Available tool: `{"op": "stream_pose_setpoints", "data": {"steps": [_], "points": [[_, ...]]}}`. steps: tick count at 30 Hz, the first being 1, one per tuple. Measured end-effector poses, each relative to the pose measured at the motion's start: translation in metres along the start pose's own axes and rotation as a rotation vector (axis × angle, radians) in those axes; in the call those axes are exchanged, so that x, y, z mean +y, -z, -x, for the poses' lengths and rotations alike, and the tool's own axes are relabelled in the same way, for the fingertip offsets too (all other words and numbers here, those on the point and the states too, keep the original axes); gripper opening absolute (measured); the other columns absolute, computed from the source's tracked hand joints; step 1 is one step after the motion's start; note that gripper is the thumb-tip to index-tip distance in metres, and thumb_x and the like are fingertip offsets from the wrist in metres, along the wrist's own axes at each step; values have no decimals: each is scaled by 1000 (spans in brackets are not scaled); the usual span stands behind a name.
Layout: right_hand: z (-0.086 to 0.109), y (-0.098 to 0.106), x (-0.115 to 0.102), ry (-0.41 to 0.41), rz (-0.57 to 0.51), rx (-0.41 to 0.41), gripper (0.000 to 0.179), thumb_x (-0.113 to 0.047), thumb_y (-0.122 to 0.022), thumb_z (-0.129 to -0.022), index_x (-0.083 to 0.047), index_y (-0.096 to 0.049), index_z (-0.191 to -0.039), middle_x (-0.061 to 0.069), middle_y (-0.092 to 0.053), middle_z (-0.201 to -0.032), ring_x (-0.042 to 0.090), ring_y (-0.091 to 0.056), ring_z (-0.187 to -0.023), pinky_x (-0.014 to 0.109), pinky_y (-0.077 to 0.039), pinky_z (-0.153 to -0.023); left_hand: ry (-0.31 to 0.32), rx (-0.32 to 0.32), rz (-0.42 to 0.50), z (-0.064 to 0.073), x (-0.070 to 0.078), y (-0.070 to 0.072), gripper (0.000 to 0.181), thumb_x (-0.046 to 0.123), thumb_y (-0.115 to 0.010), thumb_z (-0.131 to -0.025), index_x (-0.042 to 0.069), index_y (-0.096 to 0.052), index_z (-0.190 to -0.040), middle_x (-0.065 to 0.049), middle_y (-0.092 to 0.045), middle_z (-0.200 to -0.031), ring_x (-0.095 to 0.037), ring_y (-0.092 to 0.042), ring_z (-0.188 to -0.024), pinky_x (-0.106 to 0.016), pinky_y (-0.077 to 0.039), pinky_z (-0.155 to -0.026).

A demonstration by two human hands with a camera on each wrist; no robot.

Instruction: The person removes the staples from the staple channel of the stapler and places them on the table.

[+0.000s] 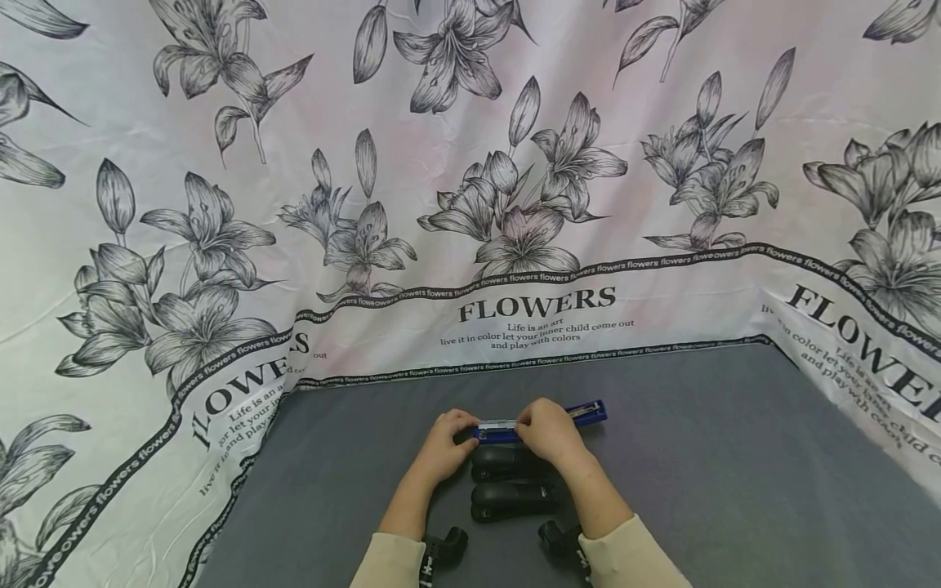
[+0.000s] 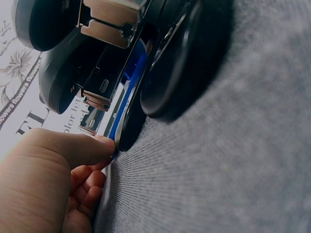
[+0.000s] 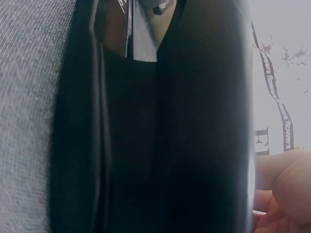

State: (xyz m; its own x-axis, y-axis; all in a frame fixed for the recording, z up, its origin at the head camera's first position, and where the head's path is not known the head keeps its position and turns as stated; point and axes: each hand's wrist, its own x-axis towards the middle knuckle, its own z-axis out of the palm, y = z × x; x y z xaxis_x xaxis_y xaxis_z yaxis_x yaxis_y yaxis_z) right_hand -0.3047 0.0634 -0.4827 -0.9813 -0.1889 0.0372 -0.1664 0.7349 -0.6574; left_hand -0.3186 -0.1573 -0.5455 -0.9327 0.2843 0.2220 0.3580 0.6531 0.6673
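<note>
A blue stapler (image 1: 591,412) lies unfolded nearly flat, with a silver strip (image 1: 497,425) along its left part. My left hand (image 1: 443,445) pinches the stapler's left end; in the left wrist view the thumb (image 2: 99,148) presses on that blue end. Over the middle of the stapler, my right hand (image 1: 547,429) pinches it with thumb and fingertips close together by the silver strip. In the right wrist view, that hand (image 3: 289,189) is partly hidden behind a black stapler. Two black staplers, a farther one (image 1: 500,463) and a nearer one (image 1: 510,500), lie side by side just in front of the hands.
Grey cloth (image 1: 720,465) covers the table. A white flower-printed curtain (image 1: 537,322) stands along the back and both sides. Black wrist cameras, one left (image 1: 447,547) and one right (image 1: 559,539), sit at the sleeve cuffs near the nearer black stapler.
</note>
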Motion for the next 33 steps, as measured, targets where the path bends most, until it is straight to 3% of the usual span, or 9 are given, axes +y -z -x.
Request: {"op": "stream_pose_setpoints", "data": {"steps": [6, 15, 24, 33], "points": [[-2, -2, -2, -42, -63, 49, 8, -15, -74, -95, -9, -78, -93, 1, -69, -86, 16, -60, -72, 39, -52, -69, 4, 1, -5, 0, -2, -1, 25, 6, -73, -93, 6, -74, -118, -3, -65, -117, -26, -54, -113, -50, -45, -99], [-5, -9, -4, -35, -65, 121, 4, -14, -76, -93, -12, -77, -96, 0, -72, -90, 17, -64, -76, 42, -53, -70, -6, -8, -4, 0, -2, 1, 25, 6, -73, -92, 6, -74, -118, -4, -65, -117, -26, -55, -112, -49, -45, -98], [-3, -15, -10, -34, -16, 128, 20, -17, -77, -92, -10, -80, -111, 7, -76, -106, 28, -72, -96, 47, -56, -76, -6, -7, 6, 1, -2, 2, 26, 7, -73, -93, 6, -74, -119, -5, -65, -118, -27, -55, -113, -51, -45, -98], [-5, -15, -5, -12, -63, 170, 17, -15, -77, -92, -10, -82, -108, 8, -77, -106, 30, -71, -100, 48, -56, -80, -4, -1, 14, 1, -2, 1, 25, 7, -73, -93, 6, -74, -118, -3, -65, -116, -26, -55, -111, -50, -45, -97]]}}
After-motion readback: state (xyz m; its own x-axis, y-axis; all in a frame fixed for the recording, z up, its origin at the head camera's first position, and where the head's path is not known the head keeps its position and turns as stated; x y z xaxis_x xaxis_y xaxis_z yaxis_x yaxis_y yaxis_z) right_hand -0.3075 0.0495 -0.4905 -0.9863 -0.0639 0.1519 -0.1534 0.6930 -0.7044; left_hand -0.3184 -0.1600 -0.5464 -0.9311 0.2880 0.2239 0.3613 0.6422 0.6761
